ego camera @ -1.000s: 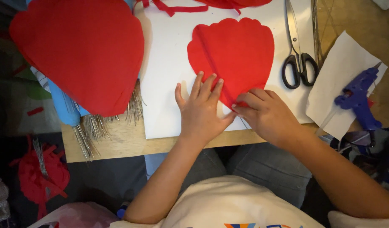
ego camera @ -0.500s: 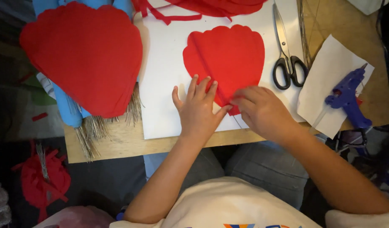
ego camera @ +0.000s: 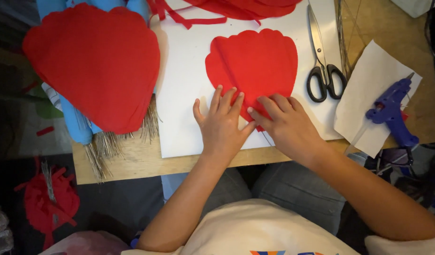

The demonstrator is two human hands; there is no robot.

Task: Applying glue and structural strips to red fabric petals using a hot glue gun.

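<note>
A red scalloped paper petal (ego camera: pixel 253 66) lies on a white sheet (ego camera: pixel 184 94) on the wooden table. My left hand (ego camera: pixel 222 125) rests flat on the petal's lower left, fingers spread. My right hand (ego camera: pixel 286 125) presses on the petal's narrow bottom tip, fingers bent over it. Both hands touch each other at the tip. The tip itself is hidden under my fingers.
A stack of larger red petals (ego camera: pixel 92 63) lies at left over blue paper rolls (ego camera: pixel 76 127) and thin wires (ego camera: pixel 102 151). Black-handled scissors (ego camera: pixel 322 56) lie right of the petal. A blue glue gun (ego camera: pixel 392 111) rests on a white paper (ego camera: pixel 368 104). Red scraps (ego camera: pixel 50 200) lie on the floor.
My right hand has slid left along the petal's bottom tip, closer to my left hand. The view has shifted slightly; the petal stays in place.
</note>
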